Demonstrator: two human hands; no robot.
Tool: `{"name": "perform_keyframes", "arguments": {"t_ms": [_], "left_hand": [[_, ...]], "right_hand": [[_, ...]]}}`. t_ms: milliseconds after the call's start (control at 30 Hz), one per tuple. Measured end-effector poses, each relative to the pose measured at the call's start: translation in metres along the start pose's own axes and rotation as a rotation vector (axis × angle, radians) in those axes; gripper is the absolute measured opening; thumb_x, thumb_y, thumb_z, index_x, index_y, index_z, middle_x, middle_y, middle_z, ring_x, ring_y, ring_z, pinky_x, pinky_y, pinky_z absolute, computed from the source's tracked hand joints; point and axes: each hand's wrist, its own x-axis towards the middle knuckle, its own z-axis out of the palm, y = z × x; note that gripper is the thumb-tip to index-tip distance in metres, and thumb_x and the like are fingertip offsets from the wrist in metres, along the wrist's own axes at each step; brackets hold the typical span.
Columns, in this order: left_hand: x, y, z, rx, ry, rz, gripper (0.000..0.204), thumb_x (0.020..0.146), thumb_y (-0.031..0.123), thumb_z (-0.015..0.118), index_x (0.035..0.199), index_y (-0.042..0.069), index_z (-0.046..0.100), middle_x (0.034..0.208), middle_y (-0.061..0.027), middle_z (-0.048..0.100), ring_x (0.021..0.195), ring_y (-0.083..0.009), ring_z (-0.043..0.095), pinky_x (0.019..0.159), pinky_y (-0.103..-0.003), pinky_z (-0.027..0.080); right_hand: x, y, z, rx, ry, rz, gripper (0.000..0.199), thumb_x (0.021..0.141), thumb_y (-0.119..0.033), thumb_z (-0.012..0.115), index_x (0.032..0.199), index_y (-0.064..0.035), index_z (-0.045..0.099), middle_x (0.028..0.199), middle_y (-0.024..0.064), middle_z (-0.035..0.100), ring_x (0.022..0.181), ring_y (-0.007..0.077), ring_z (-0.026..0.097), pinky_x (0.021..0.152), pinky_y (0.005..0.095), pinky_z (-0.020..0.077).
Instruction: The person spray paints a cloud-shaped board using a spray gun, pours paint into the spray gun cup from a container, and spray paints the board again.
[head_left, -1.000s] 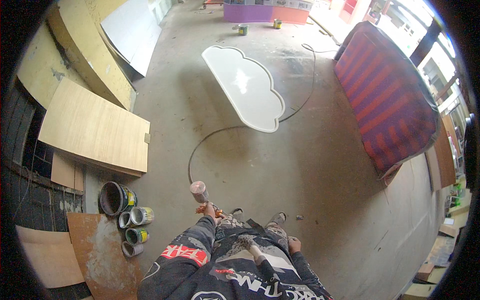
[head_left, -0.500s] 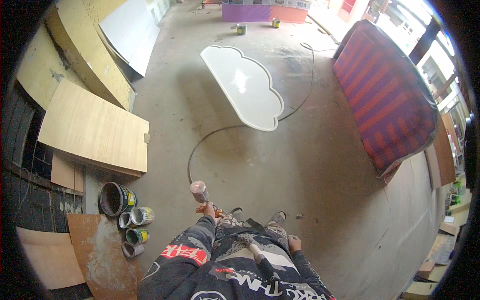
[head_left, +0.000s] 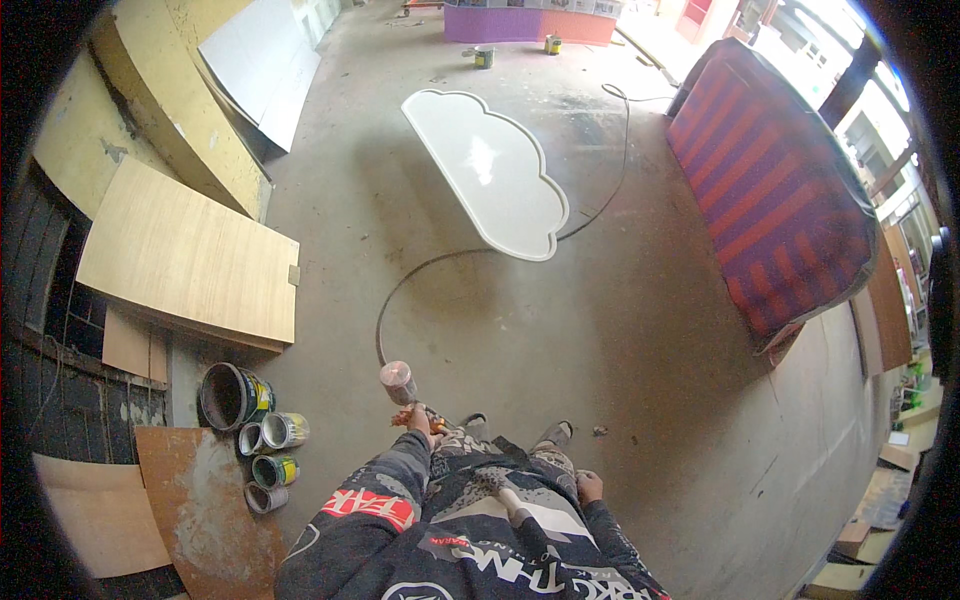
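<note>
While I stand on the concrete floor (head_left: 640, 330), my left hand (head_left: 418, 420) is closed round a spray gun (head_left: 400, 385), cup uppermost, near the paint tins (head_left: 262, 430) | my right hand (head_left: 590, 487) hangs at my side, grip indiscernible | hose (head_left: 400, 290) curves toward the white cloud-shaped panel (head_left: 490, 170), well apart ahead.

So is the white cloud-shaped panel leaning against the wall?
No, the white cloud-shaped panel lies flat out on the concrete floor, apart from the walls.

Bare concrete floor (head_left: 600, 350), plywood boards (head_left: 190, 255) leaning left, bright windows (head_left: 880, 110) at right.
</note>
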Motion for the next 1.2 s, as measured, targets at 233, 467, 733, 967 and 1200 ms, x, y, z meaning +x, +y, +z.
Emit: {"name": "perform_keyframes", "arguments": {"t_ms": [233,467,733,967,1200], "left_hand": [[0.006,-0.001,0.003,-0.017,-0.007,-0.016,0.077,0.084,0.053,0.052,0.140,0.008,0.025,0.142,-0.0145,0.031,0.124,-0.0415,0.040,0.101,-0.059,0.036],[0.042,-0.001,-0.007,0.028,0.060,0.077,0.053,0.088,0.050,0.047,0.125,0.013,0.035,0.122,-0.0171,0.043,0.105,-0.0437,0.049,0.088,-0.068,0.041],[0.009,-0.003,0.020,0.020,0.045,0.049,0.038,0.088,0.047,0.048,0.108,0.015,0.043,0.109,-0.0082,0.049,0.101,-0.0335,0.051,0.088,-0.065,0.040],[0.009,0.006,0.015,-0.017,0.056,0.022,0.034,0.088,0.045,0.049,0.101,0.014,0.041,0.103,-0.0092,0.044,0.095,-0.0363,0.048,0.083,-0.064,0.044],[-0.002,0.010,0.017,-0.050,0.077,0.042,0.030,0.088,0.042,0.050,0.094,0.014,0.042,0.097,-0.0077,0.043,0.096,-0.0346,0.047,0.083,-0.067,0.042]], "right_hand": [[-0.015,-0.016,0.003,-0.035,0.017,-0.006,0.022,0.080,-0.008,0.058,0.095,0.0024,0.068,0.088,0.0104,0.068,0.079,0.0183,0.063,0.072,0.0293,0.0507],[0.006,0.003,0.003,-0.004,-0.002,-0.038,0.023,0.079,-0.008,0.058,0.096,0.0035,0.068,0.089,0.0107,0.068,0.079,0.0181,0.063,0.073,0.0285,0.0505],[0.012,0.003,-0.002,0.034,0.012,0.002,0.023,0.078,-0.004,0.056,0.097,0.0033,0.066,0.088,0.0102,0.067,0.077,0.0184,0.063,0.070,0.0292,0.0512],[0.027,0.014,0.002,0.022,-0.012,-0.037,0.023,0.079,-0.004,0.054,0.097,0.0028,0.066,0.087,0.0103,0.067,0.075,0.0184,0.063,0.067,0.0296,0.0516],[0.023,0.011,0.008,-0.037,0.009,-0.068,0.024,0.079,-0.004,0.052,0.097,0.0030,0.066,0.086,0.0109,0.067,0.075,0.0189,0.063,0.067,0.0299,0.0517]]}}
